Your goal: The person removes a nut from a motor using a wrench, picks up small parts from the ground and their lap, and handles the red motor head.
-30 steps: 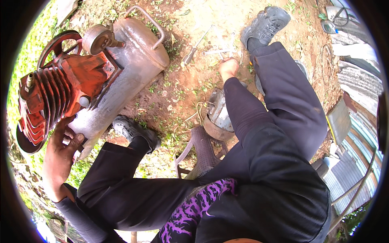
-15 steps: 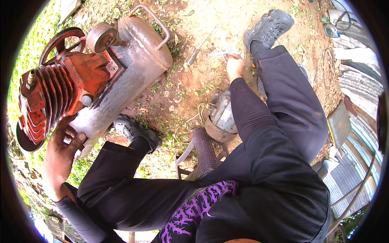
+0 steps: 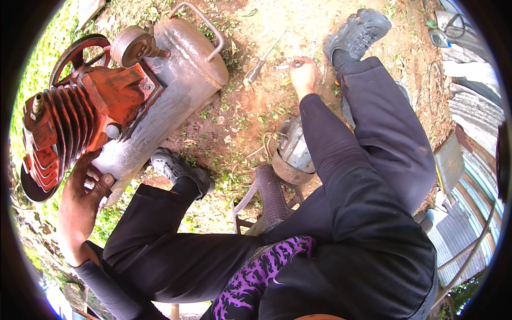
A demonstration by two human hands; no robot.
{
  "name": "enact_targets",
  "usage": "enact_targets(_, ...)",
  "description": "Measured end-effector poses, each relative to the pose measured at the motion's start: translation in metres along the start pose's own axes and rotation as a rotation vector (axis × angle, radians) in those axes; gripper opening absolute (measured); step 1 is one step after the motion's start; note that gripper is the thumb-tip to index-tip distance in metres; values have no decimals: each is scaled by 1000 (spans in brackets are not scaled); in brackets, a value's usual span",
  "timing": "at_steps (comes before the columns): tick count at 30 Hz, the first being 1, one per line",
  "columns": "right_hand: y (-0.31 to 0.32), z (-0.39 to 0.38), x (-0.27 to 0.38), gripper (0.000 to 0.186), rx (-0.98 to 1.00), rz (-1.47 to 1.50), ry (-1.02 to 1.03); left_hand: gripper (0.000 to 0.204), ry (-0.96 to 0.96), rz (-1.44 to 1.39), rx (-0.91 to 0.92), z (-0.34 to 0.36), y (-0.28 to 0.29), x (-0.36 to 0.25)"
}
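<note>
Red fins of the pump (image 3: 72, 121) stand by the left hand (image 3: 80, 205), whose thumb and fingers curl at the near end of the tank (image 3: 176, 90); I cannot tell whether they pinch anything. Leaning hard there might rock the rounded, top-heavy tank. Farther out, the motor (image 3: 296, 152) lies beside the right forearm; its cord (image 3: 265, 143) could snag a sleeve. Beyond, the right hand (image 3: 304, 76) bends its fingers at a wrench (image 3: 279, 68) on the dirt, grip unclear; a loose hold might drop it. A screwdriver (image 3: 254, 71) lies just left.
</note>
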State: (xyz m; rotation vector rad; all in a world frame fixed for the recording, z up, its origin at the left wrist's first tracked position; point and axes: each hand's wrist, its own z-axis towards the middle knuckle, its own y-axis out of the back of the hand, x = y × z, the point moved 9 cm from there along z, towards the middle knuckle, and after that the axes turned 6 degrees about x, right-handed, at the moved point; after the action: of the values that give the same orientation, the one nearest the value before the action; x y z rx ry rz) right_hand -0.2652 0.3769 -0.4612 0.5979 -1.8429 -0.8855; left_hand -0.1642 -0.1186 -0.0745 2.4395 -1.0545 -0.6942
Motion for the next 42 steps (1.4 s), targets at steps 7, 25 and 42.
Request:
enact_targets(7, -51, 35, 10, 24, 169, -14, -53, 51, 86, -41, -28, 2, 2, -1)
enact_targets(25, 115, -86, 234, 23, -134, 853, 321, 53, -259, 219, -133, -37, 31, -15)
enact_targets(42, 33, -186, 390, 20, 259, 123, 852, 65, -151, 270, -157, -68, 37, 67)
